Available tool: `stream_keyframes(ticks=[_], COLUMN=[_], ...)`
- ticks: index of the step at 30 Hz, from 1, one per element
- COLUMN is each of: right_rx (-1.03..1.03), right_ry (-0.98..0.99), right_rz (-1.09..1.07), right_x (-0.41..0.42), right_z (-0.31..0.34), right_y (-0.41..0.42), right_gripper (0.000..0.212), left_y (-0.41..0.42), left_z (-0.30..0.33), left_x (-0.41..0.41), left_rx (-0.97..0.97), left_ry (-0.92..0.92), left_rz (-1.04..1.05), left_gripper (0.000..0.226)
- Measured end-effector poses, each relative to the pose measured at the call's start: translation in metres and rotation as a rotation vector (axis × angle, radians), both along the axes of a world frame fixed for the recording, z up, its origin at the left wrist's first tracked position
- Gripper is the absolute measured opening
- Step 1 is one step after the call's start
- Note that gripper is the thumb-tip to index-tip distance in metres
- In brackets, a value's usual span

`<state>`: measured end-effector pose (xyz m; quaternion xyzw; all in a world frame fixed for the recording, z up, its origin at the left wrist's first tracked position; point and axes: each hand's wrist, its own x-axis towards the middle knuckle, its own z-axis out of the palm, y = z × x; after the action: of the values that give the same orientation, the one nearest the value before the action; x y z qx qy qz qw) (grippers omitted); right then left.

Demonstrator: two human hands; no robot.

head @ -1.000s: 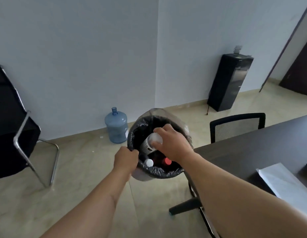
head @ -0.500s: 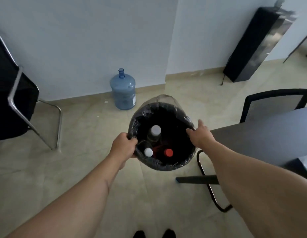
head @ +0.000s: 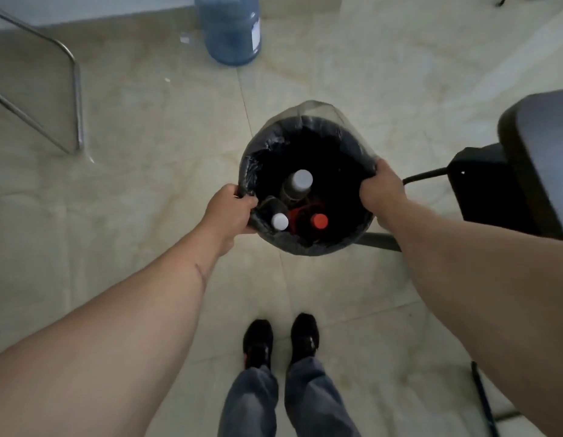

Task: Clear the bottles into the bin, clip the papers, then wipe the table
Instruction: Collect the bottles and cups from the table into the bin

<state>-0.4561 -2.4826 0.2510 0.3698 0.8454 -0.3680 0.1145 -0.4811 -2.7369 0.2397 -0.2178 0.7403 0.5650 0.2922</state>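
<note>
Both hands are clamped on the rim of the bin (head: 308, 244), which is lined with a black bag: the left hand (head: 231, 209) grips the near-left edge, the right hand (head: 381, 187) the right edge. Inside stand three bottles: a large white-capped bottle (head: 300, 181), a small white-capped bottle (head: 279, 221) and a red-capped bottle (head: 319, 221). The bin is over the tiled floor (head: 148, 137), ahead of the person's black shoes (head: 258, 339). A blue water jug (head: 231, 26) stands beyond, and the table (head: 545, 146) corner shows at right.
</note>
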Motion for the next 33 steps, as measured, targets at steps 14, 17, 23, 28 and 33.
stream_keyframes(ticks=[14, 17, 23, 28, 33], right_rx=[-0.227, -0.293, -0.267, -0.203, -0.164], right_ry=[-0.268, -0.339, -0.384, -0.363, -0.351], right_rz=[-0.040, -0.061, -0.098, -0.086, -0.110], right_x=[0.048, 0.053, 0.061, 0.062, 0.058], right_z=[-0.233, -0.251, -0.256, -0.269, -0.275], right_y=[0.038, 0.041, 0.036, 0.039, 0.035], right_gripper=[0.073, 0.077, 0.079, 0.048, 0.049], left_y=[0.032, 0.040, 0.044, 0.045, 0.051], left_z=[-0.232, -0.255, -0.291, -0.300, -0.294], left_x=[0.063, 0.072, 0.081, 0.078, 0.071], left_rx=[0.017, 0.028, 0.009, 0.032, 0.077], left_ry=[-0.284, -0.303, -0.340, -0.385, -0.501], left_rz=[0.043, 0.039, -0.037, -0.064, -0.114], left_gripper=[0.019, 0.017, 0.021, 0.026, 0.041])
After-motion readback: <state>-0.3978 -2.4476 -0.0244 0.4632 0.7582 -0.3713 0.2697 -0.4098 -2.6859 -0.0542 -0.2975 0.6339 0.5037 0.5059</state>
